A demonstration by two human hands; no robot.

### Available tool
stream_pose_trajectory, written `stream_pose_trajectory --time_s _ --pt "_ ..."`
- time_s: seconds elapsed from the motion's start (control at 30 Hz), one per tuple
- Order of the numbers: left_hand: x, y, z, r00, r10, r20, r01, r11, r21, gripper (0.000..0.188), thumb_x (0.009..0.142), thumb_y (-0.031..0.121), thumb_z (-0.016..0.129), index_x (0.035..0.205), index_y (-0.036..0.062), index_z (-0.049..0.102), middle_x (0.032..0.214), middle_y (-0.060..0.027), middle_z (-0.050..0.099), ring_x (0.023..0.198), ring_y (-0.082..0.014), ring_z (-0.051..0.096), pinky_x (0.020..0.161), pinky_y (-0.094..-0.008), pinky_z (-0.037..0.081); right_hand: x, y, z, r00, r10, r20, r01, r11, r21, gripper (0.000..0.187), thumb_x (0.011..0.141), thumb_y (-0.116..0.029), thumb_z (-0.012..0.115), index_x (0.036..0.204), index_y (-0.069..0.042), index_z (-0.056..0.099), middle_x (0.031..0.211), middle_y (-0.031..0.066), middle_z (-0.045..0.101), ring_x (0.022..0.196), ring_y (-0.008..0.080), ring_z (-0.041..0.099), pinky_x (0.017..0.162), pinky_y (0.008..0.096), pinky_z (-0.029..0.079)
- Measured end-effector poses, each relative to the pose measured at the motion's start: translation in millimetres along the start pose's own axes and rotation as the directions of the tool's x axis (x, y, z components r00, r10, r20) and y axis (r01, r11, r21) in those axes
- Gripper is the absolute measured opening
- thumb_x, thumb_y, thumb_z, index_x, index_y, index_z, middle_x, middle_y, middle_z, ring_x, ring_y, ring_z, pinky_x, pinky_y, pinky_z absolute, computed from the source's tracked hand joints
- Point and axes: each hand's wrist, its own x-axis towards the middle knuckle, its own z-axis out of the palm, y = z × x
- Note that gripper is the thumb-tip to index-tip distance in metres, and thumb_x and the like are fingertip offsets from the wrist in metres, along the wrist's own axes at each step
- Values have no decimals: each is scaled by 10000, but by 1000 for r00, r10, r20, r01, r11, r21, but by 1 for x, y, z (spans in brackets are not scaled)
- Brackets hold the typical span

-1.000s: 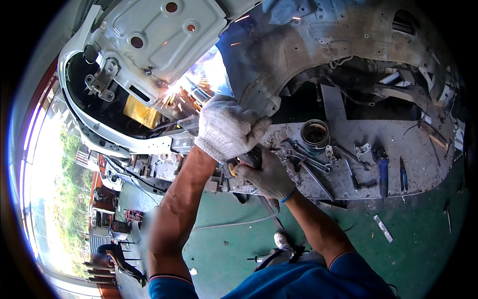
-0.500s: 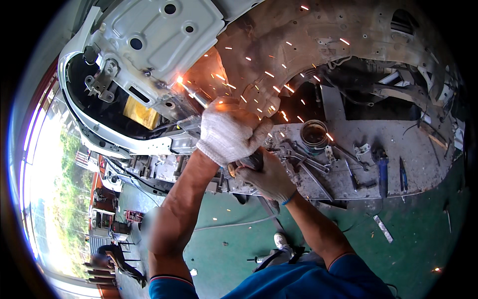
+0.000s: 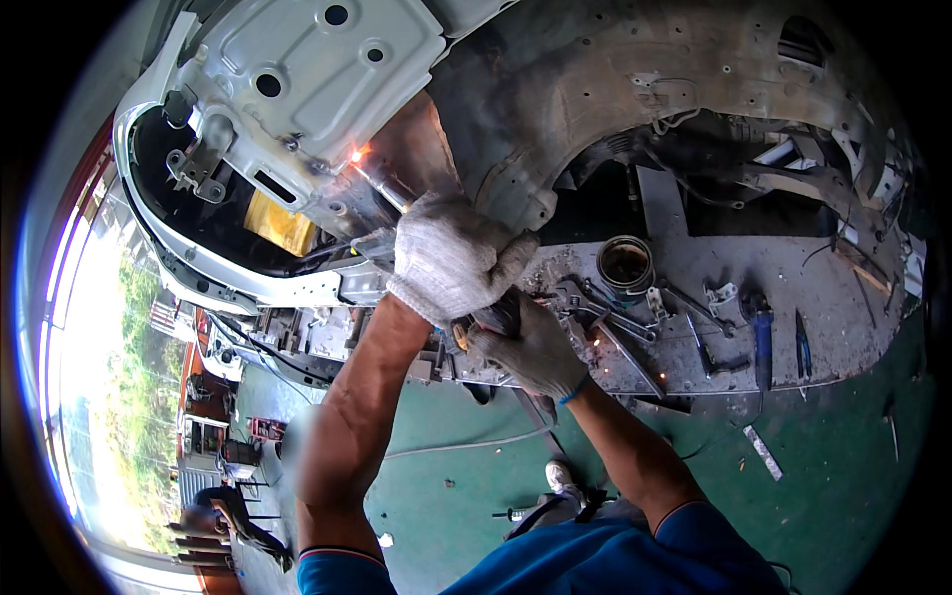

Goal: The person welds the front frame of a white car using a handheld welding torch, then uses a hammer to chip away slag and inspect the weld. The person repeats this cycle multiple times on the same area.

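Observation:
My left hand [image 3: 451, 248], in a white knit glove, is closed over the front of a long-nosed hand tool [image 3: 385, 186]. Lower down, my gloved right hand [image 3: 531, 352] wraps the tool's dark rear body, where a yellow part shows. The slim metal tip points up and left and meets the bare metal beside a pale grey car panel [image 3: 327, 59], glowing orange at the contact. Both gloves hide most of the tool, so its exact kind cannot be made out.
A grey work surface [image 3: 709, 327] holds a tin can [image 3: 625, 263], several wrenches, a blue power tool [image 3: 762, 342] and pliers [image 3: 802, 344]. The brown wheel arch [image 3: 555, 119] curves beyond. A hose [image 3: 466, 443] crosses the green floor; another person [image 3: 233, 521] is at lower left.
The wide spray of sparks across the wheel arch has died down to a small glow at the tip and a few specks near the wrenches. Both hands have barely moved.

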Motion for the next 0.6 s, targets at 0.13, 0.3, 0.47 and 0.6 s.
stream_pose_trajectory --time_s 0.13,0.3,0.47,0.6 --pt "0 0 -4 1000 -6 7 6 1000 24 371 827 324 805 574 113 636 545 -76 570 566 -316 607 592 -446 487 2 -3 1 1000 17 22 -17 1000 23 392 862 -267 776 1148 -32 648 994 162 724 885 308 706 834 400 563" --pt "0 -2 0 1000 2 14 -3 999 35 364 829 316 803 576 116 634 556 -71 582 579 -311 613 617 -444 497 4 2 -3 998 34 52 -32 999 -37 497 833 -244 772 1242 6 644 1056 127 750 941 170 701 870 353 565" --pt "-4 -7 4 999 4 -53 -5 1000 -14 363 828 309 807 578 109 635 569 -66 602 600 -304 642 662 -437 519 3 -11 -2 993 97 61 -98 995 3 498 827 -229 776 1245 7 643 1048 124 751 929 163 694 868 351 565" --pt "-2 -4 3 1000 -7 -30 7 1000 -6 353 816 301 815 584 104 636 576 -65 606 604 -304 649 674 -433 525 3 -7 -2 996 88 29 -88 996 5 497 825 -203 773 1255 7 641 1053 128 748 924 156 681 876 350 561"
